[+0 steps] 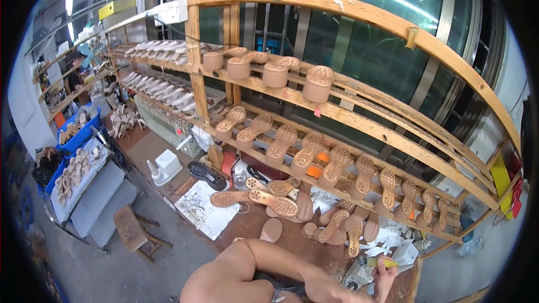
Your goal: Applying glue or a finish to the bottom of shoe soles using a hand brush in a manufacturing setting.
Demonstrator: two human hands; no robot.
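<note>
At the lower right, my right hand is closed around a flat brush with a yellow handle. The brush is beside a plastic-lined tub; whether it touches the tub I cannot tell. My left arm bends across the bottom of the view, and my left hand is blurred at the lower edge with its fingers hidden. Several tan shoe soles with heels lie on the brown bench, among them one sole near the tub and another sole farther left.
A wooden rack holds rows of tan heeled soles above the bench. White paper, a dark sole and a white squeeze bottle are at left. A wooden stool and a shelf cart stand on the floor. Paper scraps lie near the tub.
</note>
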